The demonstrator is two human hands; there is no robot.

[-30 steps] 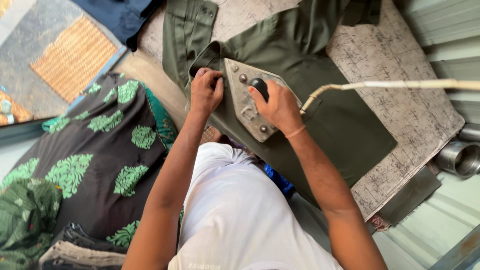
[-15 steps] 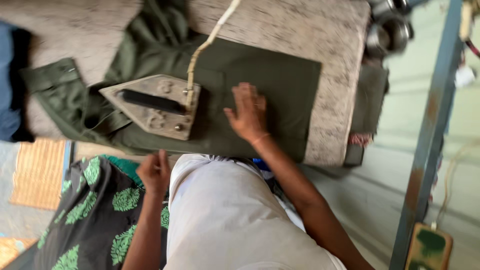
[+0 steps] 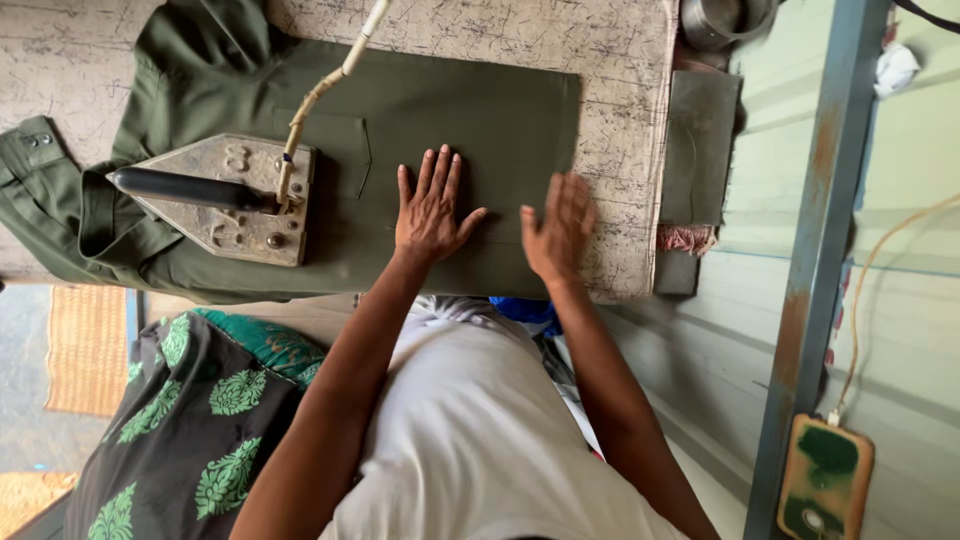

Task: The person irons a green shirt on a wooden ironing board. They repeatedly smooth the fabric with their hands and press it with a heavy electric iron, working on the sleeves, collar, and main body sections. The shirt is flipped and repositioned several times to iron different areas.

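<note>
An olive-green garment (image 3: 480,120) lies flat on a cracked, pale ironing table (image 3: 620,80). My left hand (image 3: 430,210) rests palm down on the cloth with fingers spread. My right hand (image 3: 558,230) is flat and open near the garment's right edge, slightly blurred. A heavy metal iron (image 3: 225,200) with a black handle sits on the garment to the left of both hands, nobody holding it. Its pale cord (image 3: 330,75) runs up and away over the table.
A dark cloth with green leaf prints (image 3: 190,420) lies below left. A steel vessel (image 3: 725,18) stands at the table's far right corner. A rusty blue post (image 3: 815,260) and a switch board (image 3: 825,480) with a cable are at right. A woven mat (image 3: 85,350) shows at left.
My right hand left the iron, which now rests alone at left. My left hand came up from below the table, and both hands now lie flat on the garment.
</note>
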